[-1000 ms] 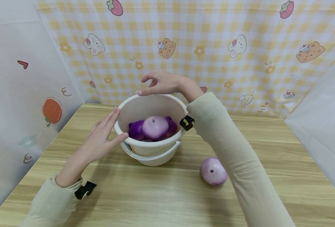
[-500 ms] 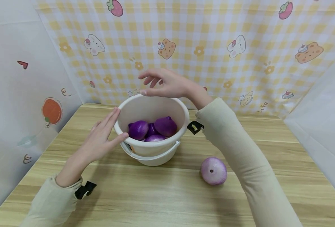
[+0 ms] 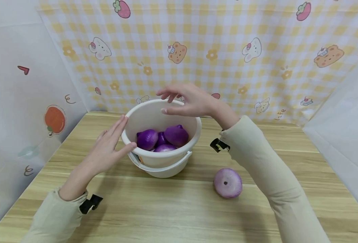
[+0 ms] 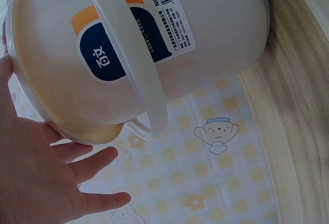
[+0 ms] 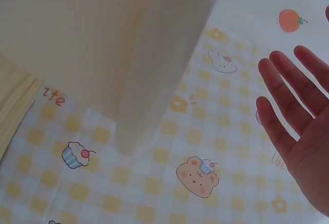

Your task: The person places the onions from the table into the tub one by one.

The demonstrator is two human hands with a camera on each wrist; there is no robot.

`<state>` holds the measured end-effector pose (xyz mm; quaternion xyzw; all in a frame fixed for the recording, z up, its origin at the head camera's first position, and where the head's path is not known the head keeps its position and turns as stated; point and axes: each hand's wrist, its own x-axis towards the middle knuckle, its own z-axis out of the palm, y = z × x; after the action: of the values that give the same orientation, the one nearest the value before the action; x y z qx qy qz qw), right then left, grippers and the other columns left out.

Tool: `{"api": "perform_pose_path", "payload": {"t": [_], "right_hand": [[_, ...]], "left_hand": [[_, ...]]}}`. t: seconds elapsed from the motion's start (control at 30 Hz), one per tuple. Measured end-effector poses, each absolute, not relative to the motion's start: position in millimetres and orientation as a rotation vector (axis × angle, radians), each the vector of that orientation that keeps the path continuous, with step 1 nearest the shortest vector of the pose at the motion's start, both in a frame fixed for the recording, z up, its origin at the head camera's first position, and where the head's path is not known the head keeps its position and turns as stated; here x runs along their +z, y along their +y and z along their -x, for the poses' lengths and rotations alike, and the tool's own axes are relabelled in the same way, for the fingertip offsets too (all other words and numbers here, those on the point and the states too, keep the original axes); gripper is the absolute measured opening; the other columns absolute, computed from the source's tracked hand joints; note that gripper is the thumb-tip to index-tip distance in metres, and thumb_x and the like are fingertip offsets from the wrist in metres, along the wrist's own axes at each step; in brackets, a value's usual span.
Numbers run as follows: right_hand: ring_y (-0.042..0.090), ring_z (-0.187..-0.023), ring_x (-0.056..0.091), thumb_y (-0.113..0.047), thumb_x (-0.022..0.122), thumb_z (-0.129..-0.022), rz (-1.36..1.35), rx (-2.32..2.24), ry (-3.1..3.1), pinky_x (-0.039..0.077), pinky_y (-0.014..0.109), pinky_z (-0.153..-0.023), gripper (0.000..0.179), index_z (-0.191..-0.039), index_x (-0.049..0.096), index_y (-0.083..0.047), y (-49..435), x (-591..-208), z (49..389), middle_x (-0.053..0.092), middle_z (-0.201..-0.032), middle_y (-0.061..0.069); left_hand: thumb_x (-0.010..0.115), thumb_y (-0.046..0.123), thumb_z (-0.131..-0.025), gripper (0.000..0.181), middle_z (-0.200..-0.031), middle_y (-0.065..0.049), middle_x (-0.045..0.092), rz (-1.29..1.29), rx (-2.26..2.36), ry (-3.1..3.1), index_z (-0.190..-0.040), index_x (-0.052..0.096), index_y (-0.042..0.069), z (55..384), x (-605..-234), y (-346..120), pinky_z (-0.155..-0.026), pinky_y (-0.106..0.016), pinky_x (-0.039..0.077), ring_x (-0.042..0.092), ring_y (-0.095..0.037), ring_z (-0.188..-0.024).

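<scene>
A white bucket (image 3: 163, 165) stands on the wooden table, holding several purple onions (image 3: 176, 135). My left hand (image 3: 107, 146) rests against the left side of its rim, fingers spread and thumb at the near edge; the left wrist view shows the fingers straight along the rim. Over the far right part of the bucket's mouth hovers my right hand (image 3: 191, 100), palm down, with loosely bent fingers and nothing held. A paler onion (image 3: 228, 183) lies on the table to the right of the bucket, below my right forearm.
The bucket's handle (image 4: 139, 64) hangs down its near side, across a printed label (image 4: 149, 29). Behind the wooden table (image 3: 154, 209) hangs a yellow checked cloth (image 3: 197, 30), and a white cloth (image 3: 30, 30) closes off the left.
A pale onion has dropped lower into the bucket among the others. My right hand has drawn back to the right and slightly nearer. The left hand keeps its place on the rim.
</scene>
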<state>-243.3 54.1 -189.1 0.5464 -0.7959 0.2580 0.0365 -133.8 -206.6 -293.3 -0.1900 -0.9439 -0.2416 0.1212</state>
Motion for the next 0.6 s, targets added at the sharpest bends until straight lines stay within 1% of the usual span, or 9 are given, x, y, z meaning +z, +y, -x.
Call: {"api": "perform_pose_path", "payload": {"t": [0.17, 0.27, 0.4, 0.6], "right_hand": [[0.006, -0.093, 0.053, -0.029, 0.061, -0.082, -1.692, 0.829, -2.378, 0.040, 0.026, -0.083, 0.044, -0.121, 0.053, -0.009, 63, -196, 244, 0.055, -0.114, -0.005], [0.009, -0.092, 0.054, -0.025, 0.063, -0.082, -1.692, 0.845, -2.327, 0.041, 0.029, -0.082, 0.043, -0.119, 0.054, -0.007, 70, -201, 244, 0.057, -0.112, -0.002], [0.009, -0.091, 0.055, -0.020, 0.064, -0.081, -1.697, 0.870, -2.270, 0.042, 0.030, -0.081, 0.040, -0.116, 0.056, -0.004, 80, -210, 244, 0.059, -0.109, 0.001], [0.012, -0.091, 0.055, -0.017, 0.065, -0.080, -1.660, 0.939, -2.264, 0.041, 0.030, -0.083, 0.037, -0.114, 0.057, -0.005, 96, -224, 238, 0.059, -0.109, 0.001]], "left_hand": [[0.048, 0.044, -0.087, 0.076, -0.146, -0.010, 0.009, 0.554, -0.710, -2.756, -0.142, 0.010, 0.008, 134, -293, -206, -0.095, -0.061, 0.010, 0.015, -0.034, -0.128], [0.048, 0.044, -0.087, 0.076, -0.146, -0.010, 0.009, 0.553, -0.711, -2.757, -0.142, 0.010, 0.009, 134, -293, -206, -0.095, -0.061, 0.010, 0.014, -0.033, -0.128], [0.048, 0.044, -0.087, 0.076, -0.146, -0.010, 0.009, 0.551, -0.714, -2.757, -0.143, 0.010, 0.009, 133, -293, -206, -0.095, -0.060, 0.009, 0.014, -0.032, -0.129], [0.049, 0.044, -0.087, 0.076, -0.145, -0.010, 0.009, 0.550, -0.715, -2.755, -0.142, 0.010, 0.009, 133, -294, -206, -0.096, -0.060, 0.010, 0.015, -0.034, -0.128]]}}
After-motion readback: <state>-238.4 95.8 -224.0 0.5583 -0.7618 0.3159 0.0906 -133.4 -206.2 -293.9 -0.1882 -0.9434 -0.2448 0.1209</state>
